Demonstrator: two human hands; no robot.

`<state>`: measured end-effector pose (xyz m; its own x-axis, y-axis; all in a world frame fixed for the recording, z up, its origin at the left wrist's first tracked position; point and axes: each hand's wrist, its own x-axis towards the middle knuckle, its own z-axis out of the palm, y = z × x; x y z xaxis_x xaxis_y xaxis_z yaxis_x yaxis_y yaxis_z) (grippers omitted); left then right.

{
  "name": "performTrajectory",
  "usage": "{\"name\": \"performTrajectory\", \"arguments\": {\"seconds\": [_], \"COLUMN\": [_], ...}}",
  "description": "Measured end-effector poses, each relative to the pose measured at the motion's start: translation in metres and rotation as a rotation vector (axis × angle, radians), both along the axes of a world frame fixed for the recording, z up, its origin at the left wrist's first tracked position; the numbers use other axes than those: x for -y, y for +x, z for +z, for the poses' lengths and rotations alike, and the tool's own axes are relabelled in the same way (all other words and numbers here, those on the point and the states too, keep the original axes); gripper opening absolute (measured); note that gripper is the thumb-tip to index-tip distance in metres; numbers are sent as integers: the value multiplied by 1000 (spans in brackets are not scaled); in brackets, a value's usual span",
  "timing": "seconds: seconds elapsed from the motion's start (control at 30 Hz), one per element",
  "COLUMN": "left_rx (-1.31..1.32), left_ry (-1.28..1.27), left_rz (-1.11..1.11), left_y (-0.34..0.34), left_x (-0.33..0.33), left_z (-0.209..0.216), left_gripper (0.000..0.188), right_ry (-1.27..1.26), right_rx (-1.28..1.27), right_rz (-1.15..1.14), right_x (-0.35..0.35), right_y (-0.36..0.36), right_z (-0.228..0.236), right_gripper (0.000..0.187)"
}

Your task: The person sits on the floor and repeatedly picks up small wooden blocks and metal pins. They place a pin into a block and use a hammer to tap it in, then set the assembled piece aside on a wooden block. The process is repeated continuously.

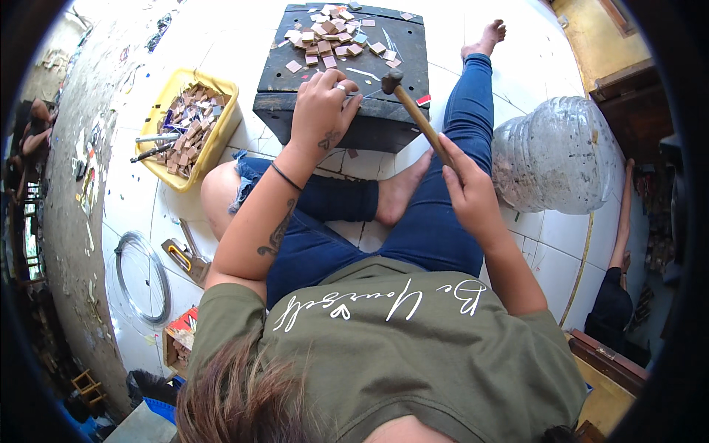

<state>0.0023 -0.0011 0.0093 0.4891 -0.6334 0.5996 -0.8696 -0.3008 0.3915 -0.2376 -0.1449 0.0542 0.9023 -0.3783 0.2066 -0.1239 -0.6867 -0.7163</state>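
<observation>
My right hand [465, 184] grips the wooden handle of a hammer [419, 118], its dark head raised close to the black wooden block's near right part. My left hand [325, 107] is closed, with fingers pressed together at the near edge of the black block [269, 81]. What sits between those fingers is too small to make out. A heap of small square wooden tiles [329, 29] lies on the block's far part, just beyond my left hand. Thin pale strips [362, 74] and a small red and white piece [423, 100] lie near the hammer head.
A yellow basin [235, 111] at left holds many tiles and a metal tool. A wire coil [159, 288] and a staple gun [185, 258] lie on the tiled floor. At right, a large clear plastic bottle [557, 155] lies beside my leg. Another person's arm [624, 214] shows far right.
</observation>
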Motion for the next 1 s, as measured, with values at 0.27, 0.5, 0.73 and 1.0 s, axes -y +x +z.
{"name": "performTrajectory", "arguments": {"seconds": [0.27, 0.5, 0.73, 1.0], "left_rx": [96, 93, -105, -550], "left_ry": [49, 152, 192, -41], "left_rz": [-39, -39, -94, -174], "left_y": [-6, -8, 1, 2], "left_x": [-8, -7, 0, 14], "left_z": [-1, 8, 16, 16], "left_gripper": [7, 5, 13, 16], "right_ry": [-110, -85, 98, 236], "right_rx": [-133, -66, -52, 13], "right_rz": [-31, -23, -129, -116], "right_x": [-5, 1, 15, 12], "right_y": [14, 10, 7, 1], "right_z": [-6, -10, -6, 8], "right_gripper": [51, 51, 45, 47]}}
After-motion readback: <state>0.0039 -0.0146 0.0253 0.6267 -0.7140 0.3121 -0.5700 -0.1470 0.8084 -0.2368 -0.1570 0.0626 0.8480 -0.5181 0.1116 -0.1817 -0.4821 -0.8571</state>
